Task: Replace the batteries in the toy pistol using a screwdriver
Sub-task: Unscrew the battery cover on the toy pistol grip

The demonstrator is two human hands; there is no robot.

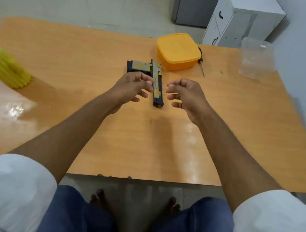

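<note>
Toy pistol (157, 83) lies flat mid-desk (79, 58), muzzle toward near edge. Left hand (132, 88) and right hand (185, 96) hover on either side of it, fingers loosely curled, holding nothing. Screwdriver (201, 62) lies just beside yellow lidded box (178, 51), toward far edge.

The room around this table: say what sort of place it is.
Probably a plain room in a home or small office, not a workshop. An orange laminate table stands on a pale tiled floor, a white cabinet stands by the wall, and a yellow lidded food container sits on the table.
</note>
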